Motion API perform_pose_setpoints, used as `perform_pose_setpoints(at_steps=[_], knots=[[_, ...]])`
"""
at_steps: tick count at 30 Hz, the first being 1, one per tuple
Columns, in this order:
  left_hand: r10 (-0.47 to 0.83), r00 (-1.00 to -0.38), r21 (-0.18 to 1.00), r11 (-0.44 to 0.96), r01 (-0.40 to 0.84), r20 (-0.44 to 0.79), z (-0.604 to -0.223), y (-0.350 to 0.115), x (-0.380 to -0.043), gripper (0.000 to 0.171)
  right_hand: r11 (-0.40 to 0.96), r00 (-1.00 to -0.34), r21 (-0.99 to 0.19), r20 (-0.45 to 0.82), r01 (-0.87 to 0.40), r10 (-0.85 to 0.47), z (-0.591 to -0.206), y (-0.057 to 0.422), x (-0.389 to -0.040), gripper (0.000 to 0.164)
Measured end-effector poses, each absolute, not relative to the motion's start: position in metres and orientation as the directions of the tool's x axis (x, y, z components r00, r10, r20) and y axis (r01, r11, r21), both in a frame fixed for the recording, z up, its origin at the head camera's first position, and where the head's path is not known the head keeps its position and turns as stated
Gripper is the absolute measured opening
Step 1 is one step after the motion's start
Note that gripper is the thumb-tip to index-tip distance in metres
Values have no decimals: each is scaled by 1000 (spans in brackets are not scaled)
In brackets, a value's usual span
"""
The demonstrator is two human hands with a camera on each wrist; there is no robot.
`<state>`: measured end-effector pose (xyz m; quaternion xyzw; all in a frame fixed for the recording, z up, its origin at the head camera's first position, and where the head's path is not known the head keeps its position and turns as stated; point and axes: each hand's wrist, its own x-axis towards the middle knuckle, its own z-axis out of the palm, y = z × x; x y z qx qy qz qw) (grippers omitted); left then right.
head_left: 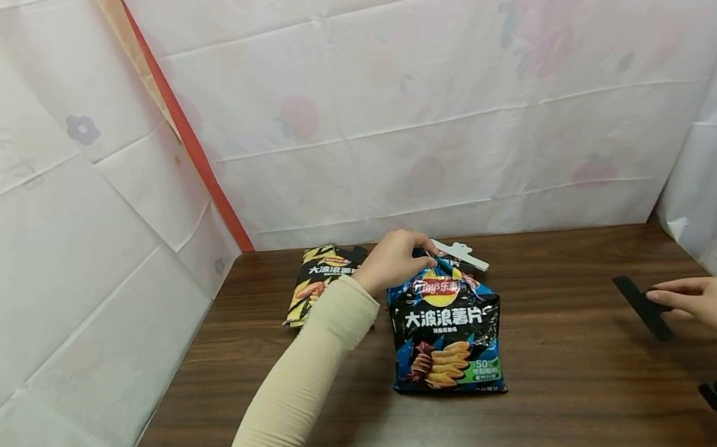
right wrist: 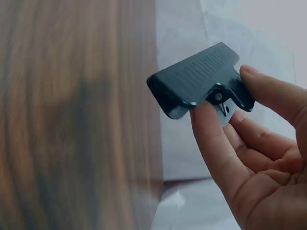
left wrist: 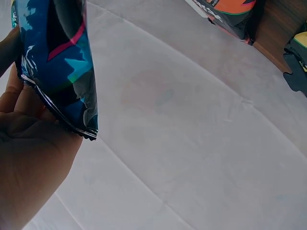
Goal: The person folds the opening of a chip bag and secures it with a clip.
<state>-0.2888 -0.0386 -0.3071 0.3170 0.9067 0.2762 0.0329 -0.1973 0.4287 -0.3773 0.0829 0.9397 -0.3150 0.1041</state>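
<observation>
My left hand [head_left: 397, 260] pinches the top edge of a blue and black chip bag [head_left: 443, 329], which stands upright on the table with its printed front toward me. In the left wrist view the bag's glossy side [left wrist: 62, 57] and crimped edge show against the fingers. Out to the right, my right hand [head_left: 709, 302] holds a black bag clip [head_left: 642, 308] by its handles, thumb on one side and fingers on the other. The right wrist view shows the clip's long ribbed bar [right wrist: 196, 72] and its spring pivot.
A yellow and black chip bag [head_left: 312, 286] lies at the back left, with a dark clip on its top edge. Behind the blue bag lies another bag, a white clip [head_left: 461, 254] at its top. The brown wooden table [head_left: 569, 377] meets white sheeting [head_left: 450, 90] at the back.
</observation>
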Motion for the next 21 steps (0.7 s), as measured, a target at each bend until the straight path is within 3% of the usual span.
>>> perform_pose_setpoints(at_steps=[5, 21], knots=[[599, -792, 518, 644, 562, 115, -307, -37, -289, 18, 804, -972, -570, -231, 171, 43, -367, 413, -201, 86], [592, -799, 512, 656, 555, 108, -307, -37, -289, 16, 708, -990, -704, -134, 64, -44, -326, 359, -216, 73]])
